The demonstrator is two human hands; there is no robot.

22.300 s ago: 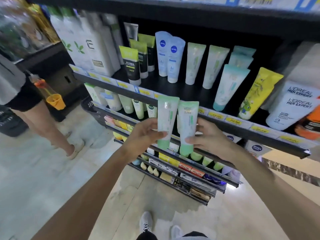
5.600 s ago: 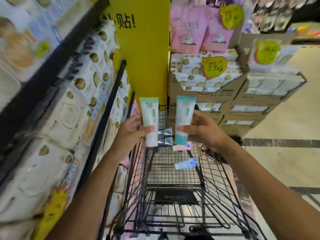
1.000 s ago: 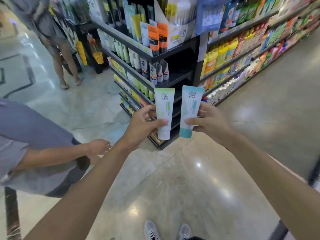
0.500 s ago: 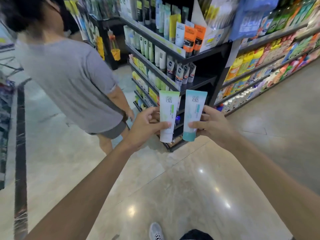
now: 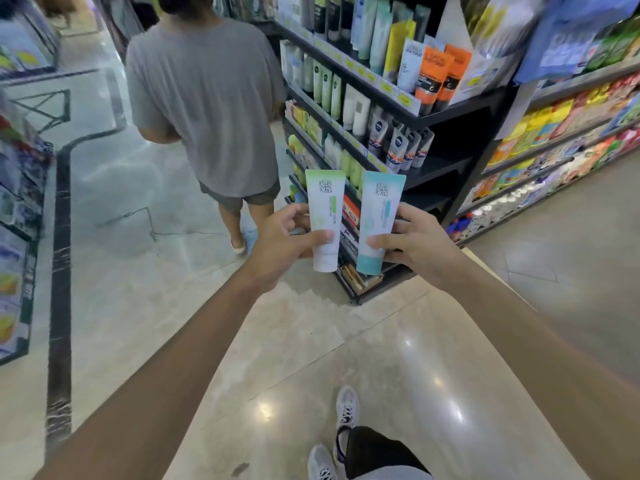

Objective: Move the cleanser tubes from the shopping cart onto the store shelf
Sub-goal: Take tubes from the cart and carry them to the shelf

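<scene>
My left hand point(image 5: 284, 242) grips a white cleanser tube with a green top point(image 5: 325, 216), held upright with its cap down. Beside it, my right hand point(image 5: 412, 247) grips a teal cleanser tube point(image 5: 379, 220), also upright. Both tubes hang in the air in front of me, side by side and slightly apart. The black store shelf point(image 5: 446, 112) with rows of other cleanser tubes stands just beyond them, its corner end facing me. The shopping cart is out of view.
A person in a grey shirt point(image 5: 204, 98) stands in the aisle left of the shelf, back to me. A long shelf of colourful packets point(image 5: 561, 140) runs off to the right. Another display point(image 5: 17, 188) lines the left edge. My feet point(image 5: 341, 431) are on the shiny floor.
I have walked closer to the shelf, which now looms larger. The person in grey has moved ahead into the aisle. Both hands keep the same hold on the tubes.
</scene>
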